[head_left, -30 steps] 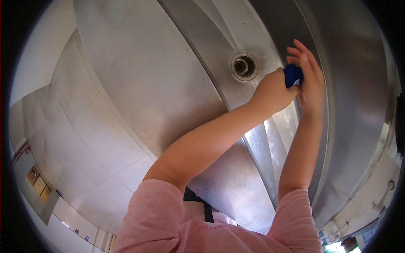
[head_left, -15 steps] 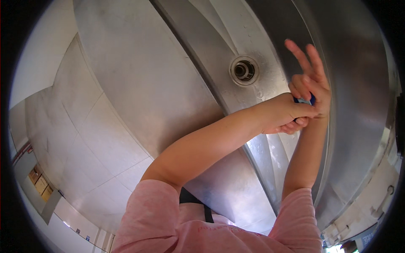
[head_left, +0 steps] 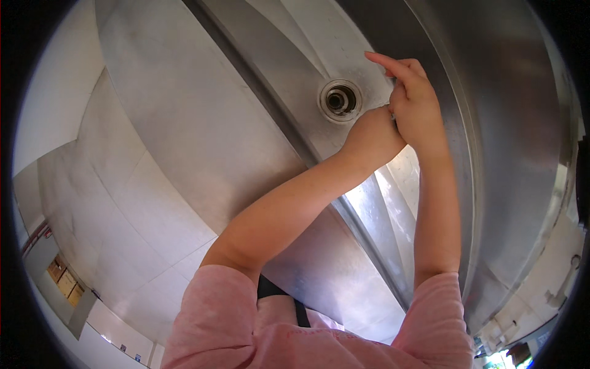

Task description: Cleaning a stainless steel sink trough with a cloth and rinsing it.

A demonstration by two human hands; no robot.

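My left hand (head_left: 376,136) is closed, its forearm crossing over from the lower left. It presses against the palm side of my right hand (head_left: 419,111), so its fingers are hidden. The right hand shows its back, with at least one finger stretched out toward the left and others curled in. Whatever lies between the two hands is covered; only a tiny dark spot shows where they meet. Both hands are over a stainless steel sink basin (head_left: 270,49), just right of its round drain (head_left: 340,101).
A broad steel surface (head_left: 178,111) lies left of the basin, bounded by a raised ridge. Steel walling (head_left: 510,141) rises on the right. Pale tiles (head_left: 117,172) run along the far left. A hook-like white fitting (head_left: 564,283) is at the right rim.
Both hands have shifted left toward the drain, still together. The right hand has turned so its back shows and its raised fingers now point left. A blue thing between the hands is now hidden.
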